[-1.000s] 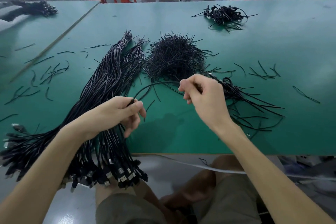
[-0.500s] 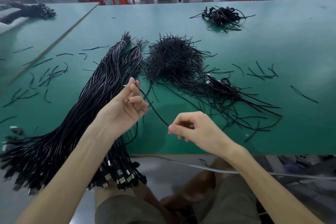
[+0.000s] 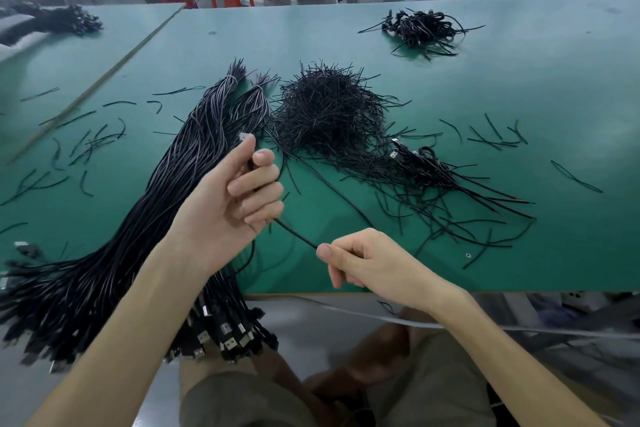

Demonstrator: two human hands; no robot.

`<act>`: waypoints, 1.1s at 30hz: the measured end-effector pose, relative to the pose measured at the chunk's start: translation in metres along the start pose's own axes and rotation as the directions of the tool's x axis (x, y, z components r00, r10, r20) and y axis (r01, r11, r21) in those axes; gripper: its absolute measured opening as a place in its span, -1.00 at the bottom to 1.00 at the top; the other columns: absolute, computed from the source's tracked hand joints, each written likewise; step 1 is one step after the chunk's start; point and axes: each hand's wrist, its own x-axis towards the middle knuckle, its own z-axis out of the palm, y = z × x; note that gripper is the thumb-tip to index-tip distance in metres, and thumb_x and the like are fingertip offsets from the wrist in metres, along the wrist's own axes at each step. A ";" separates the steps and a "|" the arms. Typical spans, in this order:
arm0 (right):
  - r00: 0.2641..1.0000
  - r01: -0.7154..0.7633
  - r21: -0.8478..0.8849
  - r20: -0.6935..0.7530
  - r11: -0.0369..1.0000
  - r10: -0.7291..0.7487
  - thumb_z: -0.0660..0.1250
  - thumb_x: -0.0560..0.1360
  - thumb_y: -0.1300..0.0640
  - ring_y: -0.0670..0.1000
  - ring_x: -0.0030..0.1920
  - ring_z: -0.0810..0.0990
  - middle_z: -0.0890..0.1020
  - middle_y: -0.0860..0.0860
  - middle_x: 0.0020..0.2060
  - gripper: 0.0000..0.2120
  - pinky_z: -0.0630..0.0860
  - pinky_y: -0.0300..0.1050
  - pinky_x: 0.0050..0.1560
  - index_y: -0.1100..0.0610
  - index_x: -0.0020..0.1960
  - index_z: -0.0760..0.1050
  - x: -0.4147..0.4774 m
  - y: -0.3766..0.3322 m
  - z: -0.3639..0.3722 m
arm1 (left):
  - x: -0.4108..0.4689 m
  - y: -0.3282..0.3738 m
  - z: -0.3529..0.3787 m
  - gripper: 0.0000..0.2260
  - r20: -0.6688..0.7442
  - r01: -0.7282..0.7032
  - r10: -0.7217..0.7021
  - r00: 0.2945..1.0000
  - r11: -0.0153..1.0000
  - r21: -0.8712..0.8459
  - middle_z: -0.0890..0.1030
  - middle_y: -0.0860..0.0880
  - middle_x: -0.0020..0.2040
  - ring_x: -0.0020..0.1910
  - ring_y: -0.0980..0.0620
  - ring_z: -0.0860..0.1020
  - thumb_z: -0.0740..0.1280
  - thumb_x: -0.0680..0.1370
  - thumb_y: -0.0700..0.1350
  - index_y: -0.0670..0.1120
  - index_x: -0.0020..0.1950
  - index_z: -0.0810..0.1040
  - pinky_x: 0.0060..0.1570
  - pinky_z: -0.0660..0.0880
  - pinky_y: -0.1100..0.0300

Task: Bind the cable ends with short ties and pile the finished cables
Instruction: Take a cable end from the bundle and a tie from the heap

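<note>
Binding is barely starting, I judge: my left hand (image 3: 239, 198) and right hand (image 3: 363, 263) are both pinching one thin black cable (image 3: 298, 234); the big black cable bundle (image 3: 145, 218) is waiting left.

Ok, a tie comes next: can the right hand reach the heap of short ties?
Probably yes: nothing tall stands between the right hand and the heap of short ties, though it is busy pinching a cable.

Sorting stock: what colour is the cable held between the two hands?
The cable is black; head view.

Green table (image 3: 519, 87), cable bundle (image 3: 166, 204), tie heap (image 3: 329, 107), scattered ties (image 3: 495, 137)
</note>
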 end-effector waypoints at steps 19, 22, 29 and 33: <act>0.970 0.096 0.000 -0.226 0.995 -0.093 0.25 0.67 -0.11 -0.08 -0.53 0.24 0.34 -0.11 -0.57 -0.48 0.22 -0.26 -0.44 0.06 -0.43 0.42 0.004 -0.028 -0.030 | 0.003 -0.054 0.014 -0.79 -0.031 0.031 -0.014 0.999 -0.035 0.999 0.69 0.13 -0.17 -0.17 0.14 0.62 0.23 0.68 0.13 0.11 -0.02 0.61 -0.02 0.56 0.09; 0.945 0.130 0.062 -0.310 0.990 -0.105 0.22 0.68 -0.09 -0.10 -0.52 0.28 0.39 -0.10 -0.54 -0.49 0.24 -0.26 -0.43 0.07 -0.41 0.43 0.004 -0.038 -0.022 | 0.007 -0.052 0.008 -0.67 0.109 -0.130 0.110 0.988 0.210 0.969 0.67 0.10 -0.11 -0.11 0.18 0.54 0.16 0.69 0.18 0.03 0.07 0.63 -0.06 0.53 0.10; 0.910 0.248 0.097 -0.366 0.964 -0.197 0.16 0.70 -0.11 -0.14 -0.50 0.33 0.43 -0.09 -0.53 -0.51 0.26 -0.31 -0.41 0.08 -0.34 0.44 0.006 -0.045 0.032 | 0.019 -0.050 0.024 -0.46 -0.034 -0.193 0.220 0.975 0.912 0.363 0.65 -0.05 0.29 0.29 0.05 0.61 -0.07 0.73 0.12 -0.18 0.38 0.53 0.26 0.53 0.24; 0.898 0.202 -0.074 -0.385 0.977 -0.214 0.14 0.69 -0.16 -0.13 -0.48 0.32 0.40 -0.08 -0.52 -0.45 0.24 -0.28 -0.38 0.13 -0.37 0.39 0.015 -0.025 0.021 | 0.001 -0.022 0.034 -0.59 -0.050 -0.220 0.236 0.970 0.949 0.224 0.37 0.14 -0.46 -0.54 0.20 0.24 0.11 0.71 0.12 0.03 -0.23 0.57 -0.48 0.17 0.31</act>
